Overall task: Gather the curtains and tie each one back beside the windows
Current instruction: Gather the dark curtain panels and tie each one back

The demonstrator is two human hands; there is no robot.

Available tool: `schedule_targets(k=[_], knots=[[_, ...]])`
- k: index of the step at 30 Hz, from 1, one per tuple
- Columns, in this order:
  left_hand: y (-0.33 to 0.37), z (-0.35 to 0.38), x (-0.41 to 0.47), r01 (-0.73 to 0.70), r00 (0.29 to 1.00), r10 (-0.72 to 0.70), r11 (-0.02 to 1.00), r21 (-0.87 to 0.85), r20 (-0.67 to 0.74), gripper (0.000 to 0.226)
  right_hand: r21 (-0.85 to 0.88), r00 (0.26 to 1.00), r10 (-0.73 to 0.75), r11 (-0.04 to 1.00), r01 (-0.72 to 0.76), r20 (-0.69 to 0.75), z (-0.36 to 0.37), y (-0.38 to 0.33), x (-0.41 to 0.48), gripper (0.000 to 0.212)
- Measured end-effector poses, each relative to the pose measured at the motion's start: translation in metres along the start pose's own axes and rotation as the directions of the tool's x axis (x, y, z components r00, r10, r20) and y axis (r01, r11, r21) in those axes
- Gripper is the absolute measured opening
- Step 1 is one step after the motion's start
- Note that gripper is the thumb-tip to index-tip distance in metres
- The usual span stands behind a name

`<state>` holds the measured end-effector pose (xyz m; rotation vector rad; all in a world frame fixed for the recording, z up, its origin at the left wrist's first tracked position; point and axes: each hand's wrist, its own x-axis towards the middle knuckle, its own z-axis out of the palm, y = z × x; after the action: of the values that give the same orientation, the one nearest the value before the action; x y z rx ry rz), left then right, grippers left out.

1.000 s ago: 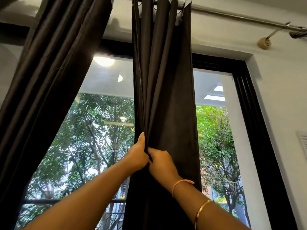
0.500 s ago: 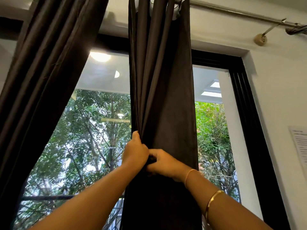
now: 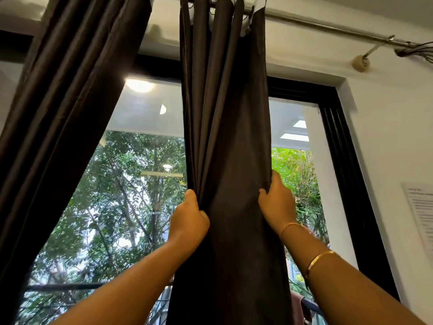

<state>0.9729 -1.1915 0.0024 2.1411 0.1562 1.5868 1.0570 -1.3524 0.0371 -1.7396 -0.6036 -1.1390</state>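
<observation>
The middle curtain (image 3: 225, 137), dark brown and gathered into vertical folds, hangs down the centre of the view from 12 o'clock to 6 o'clock, in front of the window glass (image 3: 131, 207). Its top is threaded on a metal rod (image 3: 328, 29) that runs off toward 2 o'clock.

The left hand (image 3: 189, 221), just at 8 o'clock of the view's centre, has its fingers curled round the bunched folds on the curtain's left side and grips them. The right hand (image 3: 277, 205), at about 4 o'clock of the centre, holds the curtain's right edge, the thumb on the front of the cloth and the fingers wrapped behind it. The two hands are apart, with a flat stretch of cloth between them. The right forearm carries a thin bracelet (image 3: 289, 227) at the wrist and a gold bangle (image 3: 319, 259) farther down.

A second dark curtain (image 3: 65, 113) hangs aslant at 9 to 11 o'clock, apart from the middle one. Green trees (image 3: 121, 195) and a reflected round lamp (image 3: 139, 85) show in the glass between them. At 3 o'clock stands the black window frame (image 3: 346, 184), and beyond it the white wall with a printed sheet (image 3: 421, 219). At 2 o'clock a small bracket (image 3: 362, 63) ties the rod to the wall.
</observation>
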Motion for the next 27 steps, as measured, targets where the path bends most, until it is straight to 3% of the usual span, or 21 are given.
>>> schedule_targets(k=[3, 6, 10, 15, 19, 23, 25, 27], knots=[[0.006, -0.005, -0.002, -0.013, 1.0, 0.013, 1.0, -0.021, -0.005, 0.021, -0.155, 0.983, -0.174, 0.971, 0.181, 0.057, 0.018, -0.005, -0.014, 0.069], [0.01, -0.015, -0.007, -0.034, 0.999, 0.034, 0.998, -0.046, -0.017, 0.025, -0.191, 0.934, -0.317, 0.919, 0.345, 0.164, 0.041, -0.033, -0.023, 0.075], [0.012, -0.037, -0.011, -0.054, 0.994, 0.047, 0.996, -0.065, -0.103, 0.022, -0.123, 0.847, -0.47, 0.852, 0.509, 0.247, 0.058, -0.09, -0.019, 0.035], [0.002, -0.072, -0.004, -0.043, 0.97, 0.043, 0.999, 0.005, -0.239, 0.036, -0.127, 0.731, -0.621, 0.731, 0.67, 0.282, 0.064, -0.129, -0.021, 0.026], [-0.008, -0.077, -0.007, -0.035, 0.977, 0.043, 0.998, 0.044, -0.211, 0.02, -0.052, 0.754, -0.603, 0.771, 0.635, 0.258, 0.074, -0.127, -0.03, 0.035], [-0.015, -0.066, -0.005, -0.025, 0.994, 0.037, 0.993, 0.119, -0.098, 0.021, 0.012, 0.861, -0.444, 0.89, 0.456, 0.249, 0.073, -0.106, -0.037, 0.073], [-0.016, -0.057, -0.005, -0.016, 0.998, 0.023, 0.992, 0.126, -0.051, 0.02, 0.017, 0.92, -0.36, 0.932, 0.362, 0.153, 0.071, -0.094, -0.042, 0.061], [-0.014, -0.048, -0.006, -0.009, 1.0, 0.011, 0.995, 0.101, -0.018, 0.017, -0.023, 0.945, -0.327, 0.945, 0.328, 0.024, 0.068, -0.082, -0.05, 0.032]])
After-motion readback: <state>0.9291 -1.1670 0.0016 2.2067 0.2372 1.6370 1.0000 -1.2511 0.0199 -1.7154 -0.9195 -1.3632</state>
